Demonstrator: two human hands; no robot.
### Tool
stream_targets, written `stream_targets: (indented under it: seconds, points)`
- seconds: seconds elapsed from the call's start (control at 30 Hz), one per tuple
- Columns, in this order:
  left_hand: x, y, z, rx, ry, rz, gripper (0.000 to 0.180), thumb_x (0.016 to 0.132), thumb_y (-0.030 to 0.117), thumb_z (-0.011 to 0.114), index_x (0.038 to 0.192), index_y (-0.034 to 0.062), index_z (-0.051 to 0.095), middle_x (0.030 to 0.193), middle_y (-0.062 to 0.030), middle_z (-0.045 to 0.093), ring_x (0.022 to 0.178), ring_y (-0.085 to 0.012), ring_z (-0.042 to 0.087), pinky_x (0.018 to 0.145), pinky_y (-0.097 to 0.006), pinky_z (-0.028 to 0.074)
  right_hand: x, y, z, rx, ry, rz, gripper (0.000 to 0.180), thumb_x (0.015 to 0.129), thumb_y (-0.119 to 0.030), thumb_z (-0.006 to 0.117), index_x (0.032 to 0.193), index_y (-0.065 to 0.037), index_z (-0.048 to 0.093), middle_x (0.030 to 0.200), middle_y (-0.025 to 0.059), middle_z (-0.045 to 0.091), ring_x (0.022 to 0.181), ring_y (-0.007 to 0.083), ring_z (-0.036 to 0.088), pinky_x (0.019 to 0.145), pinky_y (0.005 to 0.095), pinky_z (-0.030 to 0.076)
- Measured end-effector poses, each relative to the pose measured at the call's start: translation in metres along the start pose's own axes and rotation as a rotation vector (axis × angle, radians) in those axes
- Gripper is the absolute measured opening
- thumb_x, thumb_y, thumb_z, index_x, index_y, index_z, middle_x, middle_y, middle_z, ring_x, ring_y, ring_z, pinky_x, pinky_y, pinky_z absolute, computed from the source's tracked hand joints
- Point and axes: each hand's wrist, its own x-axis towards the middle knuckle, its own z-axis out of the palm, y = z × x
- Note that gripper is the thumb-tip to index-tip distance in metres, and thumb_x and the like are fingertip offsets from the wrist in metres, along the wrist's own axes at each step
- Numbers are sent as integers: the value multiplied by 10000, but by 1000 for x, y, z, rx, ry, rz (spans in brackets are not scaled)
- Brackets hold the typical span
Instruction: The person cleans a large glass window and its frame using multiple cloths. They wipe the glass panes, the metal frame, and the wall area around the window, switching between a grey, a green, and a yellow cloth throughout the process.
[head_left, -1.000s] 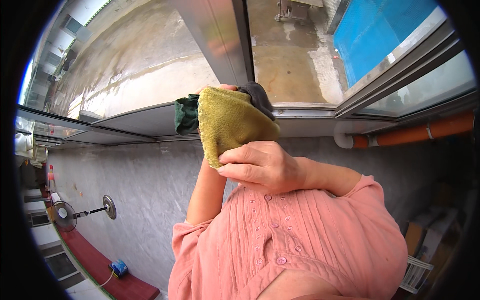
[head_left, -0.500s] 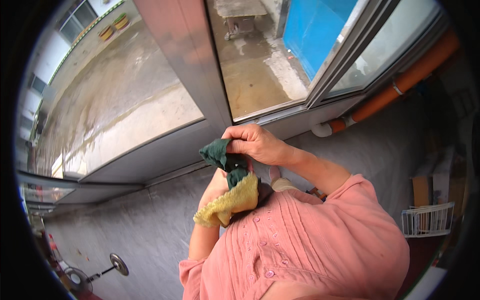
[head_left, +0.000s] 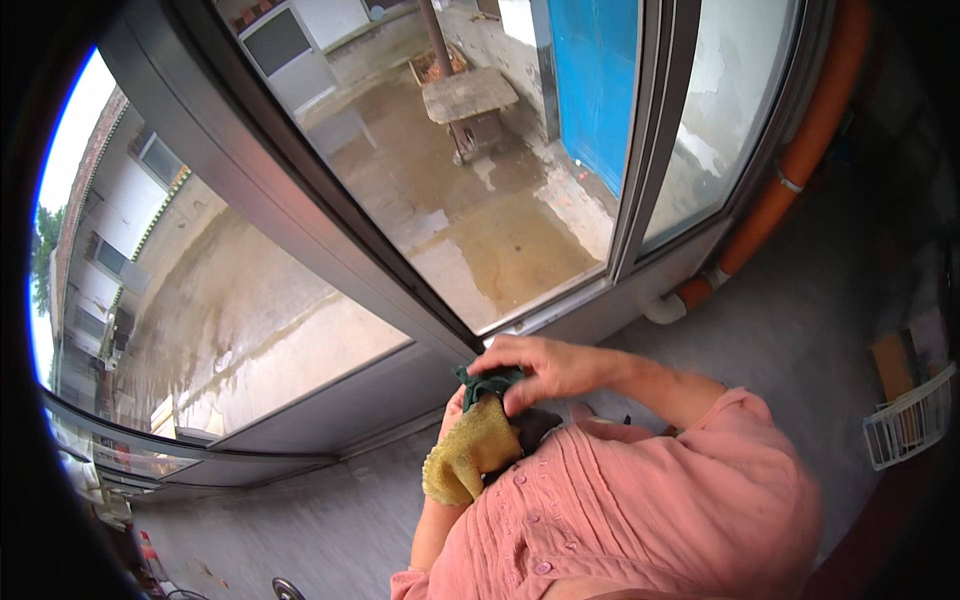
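Note:
In front of my pink shirt, both hands are at a small bundle of cloths. My right hand (head_left: 545,368) is closed, its fingers and thumb curled over a dark green cloth (head_left: 482,385). Under it, my left hand (head_left: 452,414) supports the bundle; its fingers are mostly hidden behind the fabric. A fuzzy yellow cloth (head_left: 465,455) hangs from the bundle over my left wrist. Something dark brown (head_left: 537,425) shows beside the yellow cloth, against my shirt; I cannot make out what it is.
A metal-framed glass door (head_left: 480,320) stands ahead, with a wet yard and a stone table (head_left: 470,97) beyond it. An orange pipe (head_left: 785,190) runs along the right wall. A white wire basket (head_left: 910,415) is at the right, above the grey floor (head_left: 340,510).
The view has tilted up, showing more of the yard. My right hand has lowered onto the bundle, and the green cloth that stuck up is now gathered under its fingers.

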Motion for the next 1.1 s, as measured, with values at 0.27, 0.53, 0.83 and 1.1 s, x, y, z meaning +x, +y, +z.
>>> stream_targets:
  seconds: [0.27, 0.53, 0.83, 1.1]
  points:
    - [38, -19, 6, 112, -196, -345, 208, 984, 184, 604, 1121, 34, 649, 813, 6, 628, 606, -95, 569, 560, -241, 456, 15, -11, -123, 495, 594, -104, 193, 891, -28, 558, 1037, -34, 684, 995, 6, 663, 924, 89, 612, 879, 239, 473]
    - [51, -21, 19, 23, -211, -313, 224, 983, 195, 608, 1135, 34, 645, 800, 15, 605, 664, -80, 573, 585, -225, 461, 136, -113, -269, -1048, 1398, -831, 253, 863, -44, 672, 1099, -114, 611, 1038, 117, 517, 868, 310, 611, 739, 406, 534]
    - [30, -17, -8, -37, -76, -247, 239, 984, 198, 609, 1151, 31, 640, 809, 16, 628, 671, -101, 621, 588, -243, 503, 156, -68, -206, -1701, 699, -1029, 60, 853, -162, 591, 885, -128, 553, 1024, 57, 554, 807, 242, 551, 724, 376, 517]
    - [42, -10, -9, -61, -129, -227, 222, 991, 182, 603, 1162, 47, 645, 751, 34, 622, 649, -84, 613, 588, -228, 492, 214, -228, -296, -928, 1179, -1171, 204, 902, -45, 587, 1095, -89, 640, 1064, 119, 601, 958, 310, 602, 830, 412, 506]
